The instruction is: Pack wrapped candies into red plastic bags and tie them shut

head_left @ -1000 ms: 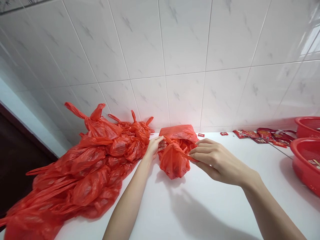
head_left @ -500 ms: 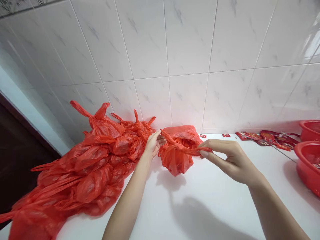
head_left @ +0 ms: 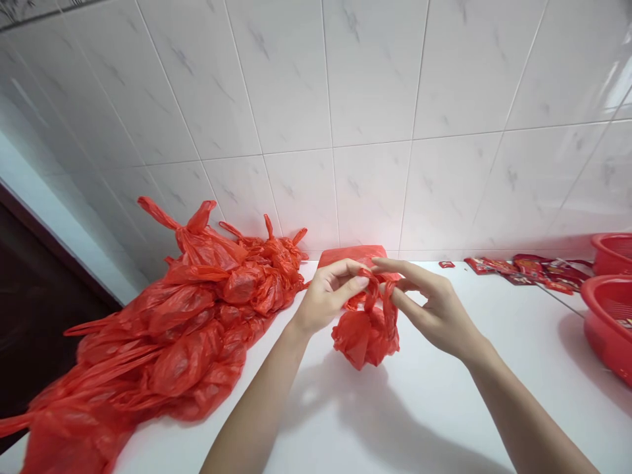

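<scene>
A red plastic bag (head_left: pixel 365 339) with a bunched, rounded body hangs between my hands, a little above the white table. My left hand (head_left: pixel 328 293) pinches one of its handles between thumb and fingers. From the other side, my right hand (head_left: pixel 429 306) holds the second handle, with its index finger reaching over toward the left fingertips. Both handles come together at the top, where the fingers partly hide them. Behind the hands, against the wall, lies another red plastic bag (head_left: pixel 353 253), mostly covered by them.
A large heap of red plastic bags (head_left: pixel 187 329) fills the left side of the table (head_left: pixel 395 408). At the right stand two red baskets (head_left: pixel 605 316), near several small red packets (head_left: pixel 528 270). One loose packet (head_left: pixel 447 264) lies by the tiled wall (head_left: pixel 370 99).
My hands have come together from wide apart, bringing the stretched handles toward each other. The held bag has moved slightly right and nearer to me.
</scene>
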A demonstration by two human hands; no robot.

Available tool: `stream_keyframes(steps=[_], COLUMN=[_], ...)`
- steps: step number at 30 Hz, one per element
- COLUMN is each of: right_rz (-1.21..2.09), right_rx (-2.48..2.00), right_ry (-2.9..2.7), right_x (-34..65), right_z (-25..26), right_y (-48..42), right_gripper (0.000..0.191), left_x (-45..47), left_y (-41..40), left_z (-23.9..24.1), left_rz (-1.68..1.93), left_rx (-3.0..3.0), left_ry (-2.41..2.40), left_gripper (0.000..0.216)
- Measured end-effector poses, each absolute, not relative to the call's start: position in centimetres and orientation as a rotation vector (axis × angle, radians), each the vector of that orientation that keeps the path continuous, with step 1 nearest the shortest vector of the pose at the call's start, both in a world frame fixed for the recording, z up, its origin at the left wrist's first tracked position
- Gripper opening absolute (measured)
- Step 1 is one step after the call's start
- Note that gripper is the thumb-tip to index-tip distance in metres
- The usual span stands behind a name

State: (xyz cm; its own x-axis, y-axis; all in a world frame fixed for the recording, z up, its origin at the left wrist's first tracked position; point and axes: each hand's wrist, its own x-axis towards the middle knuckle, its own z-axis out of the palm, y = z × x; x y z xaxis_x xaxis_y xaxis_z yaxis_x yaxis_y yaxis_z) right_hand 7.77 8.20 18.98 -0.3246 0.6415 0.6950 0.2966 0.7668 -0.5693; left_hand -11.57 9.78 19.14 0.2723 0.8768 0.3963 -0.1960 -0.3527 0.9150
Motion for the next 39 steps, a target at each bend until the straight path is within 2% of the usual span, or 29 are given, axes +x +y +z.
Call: stream_keyframes(steps=[4, 9, 11, 13, 14, 15, 18, 23, 28, 31, 33, 37, 39], right_rz=[0.42, 0.281, 0.278, 0.261, 0.246, 0.232, 0.196, 0.219, 0.141, 0.142, 0.181, 0.243, 0.283], right_rx=[-0.748, -0.839, -0.831, -0.839, -0.85, -0.863, -0.899, -0.976, -0.989, -0.984, -0.983, -0.969, -0.977], right_ry=[-1.955, -1.78, -1.738, -1.714, -1.703, -1.692, -1.684, -1.862, -1.862, -1.869, -1.894, -1.974, -2.025], right_x=[7.5, 7.8, 7.9, 8.0, 8.2, 8.4, 9.1, 10.6, 11.9, 12.1, 11.8, 11.3, 11.3], right_z=[18.8, 18.7, 18.7, 18.8, 18.8, 18.9, 19.2, 20.2, 20.9, 21.0, 21.0, 20.8, 20.6], right_y=[8.3, 8.3, 8.2, 7.9, 7.8, 7.8, 7.7, 7.5, 6.8, 6.8, 6.9, 7.4, 7.7], right_gripper=[0.025, 0.023, 0.022, 0.023, 0.023, 0.024, 0.023, 0.016, 0.02, 0.022, 0.024, 0.026, 0.027], left_x=[-10.6, -9.4, -8.8, -8.3, -8.0, -7.9, -7.9, -10.6, -16.9, -20.3, -21.7, -21.8, -20.9], left_y=[9.0, 9.2, 9.3, 9.3, 9.3, 9.3, 9.3, 11.5, 15.8, 17.6, 18.3, 18.8, 18.9], left_z=[19.0, 17.9, 17.2, 16.4, 16.0, 15.8, 15.5, 16.5, 17.6, 17.4, 16.7, 15.1, 14.6], left_rz=[1.296, 1.231, 1.045, 0.867, 0.826, 0.822, 0.926, 1.246, 2.021, 2.3, 2.304, 2.089, 2.026], left_rx=[1.468, 1.46, 1.59, 1.694, 1.714, 1.717, 1.716, 1.66, 1.166, 1.006, 1.042, 1.11, 1.141], left_ry=[0.642, 0.572, 0.586, 0.633, 0.666, 0.698, 0.774, 0.981, 1.199, 1.134, 1.177, 1.393, 1.42], left_gripper=[0.022, 0.065, 0.057, 0.028, 0.021, 0.023, 0.029, 0.026, 0.036, 0.022, 0.022, 0.055, 0.055])
